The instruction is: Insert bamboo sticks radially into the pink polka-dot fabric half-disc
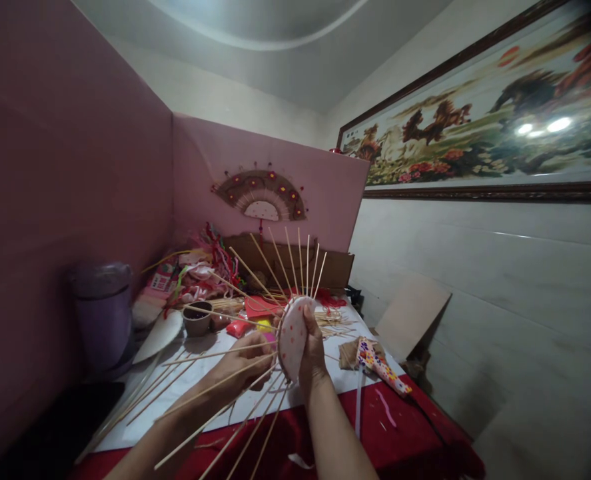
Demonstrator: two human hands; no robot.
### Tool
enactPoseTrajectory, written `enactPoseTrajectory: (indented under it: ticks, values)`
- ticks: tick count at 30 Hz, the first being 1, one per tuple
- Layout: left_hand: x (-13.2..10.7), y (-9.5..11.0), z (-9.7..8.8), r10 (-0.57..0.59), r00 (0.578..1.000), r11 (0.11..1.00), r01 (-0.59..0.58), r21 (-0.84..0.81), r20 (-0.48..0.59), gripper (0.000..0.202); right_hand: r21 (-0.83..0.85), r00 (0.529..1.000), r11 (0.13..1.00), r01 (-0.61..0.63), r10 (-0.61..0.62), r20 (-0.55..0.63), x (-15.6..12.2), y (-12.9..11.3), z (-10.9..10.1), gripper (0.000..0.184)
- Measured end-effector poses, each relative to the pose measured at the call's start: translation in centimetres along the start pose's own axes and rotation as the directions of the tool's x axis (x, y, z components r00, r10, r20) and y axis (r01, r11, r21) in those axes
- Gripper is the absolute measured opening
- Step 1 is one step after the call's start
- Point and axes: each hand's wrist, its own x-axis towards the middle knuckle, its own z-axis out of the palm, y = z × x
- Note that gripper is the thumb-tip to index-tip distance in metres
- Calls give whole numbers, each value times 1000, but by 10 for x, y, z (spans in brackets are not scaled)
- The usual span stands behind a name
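Observation:
A fan frame is held up in front of me: a pale disc-like base with orange-red spots and several thin wooden sticks spreading out from its edge. My right hand grips the base from the right, thumb lying on the spotted face. At the base's left edge, my left hand is closed with curled fingers, among the lower sticks. Some sticks cross in front of that hand, and what its fingertips hold is hidden.
Behind stand a dark cup, a white fan-shaped piece, a red packet and a pile of ribbons. A flowered glue gun lies right. A finished fan hangs on the pink panel; a purple bin stands left.

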Motion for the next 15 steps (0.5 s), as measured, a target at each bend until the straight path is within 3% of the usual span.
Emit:
enactPoseTrajectory:
  ticks: [4, 8, 10, 15]
  values:
    - [1, -10, 5, 52, 992, 998, -47, 52, -115, 29, 20, 999, 999, -33, 33, 9, 1, 1, -1, 31]
    - [1, -20, 2, 248, 927, 962, -201, 187, -281, 24, 36, 999, 998, -48, 49, -15, 1, 4, 1, 31]
    - [-1, -23, 0, 316, 904, 935, -246, 255, -288, 23, 48, 998, 997, -57, 58, -20, 1, 5, 3, 31]
    - [-4, -25, -2, 321, 906, 920, -230, 317, -277, 23, 51, 998, 998, -47, 49, -34, 0, 8, 4, 29]
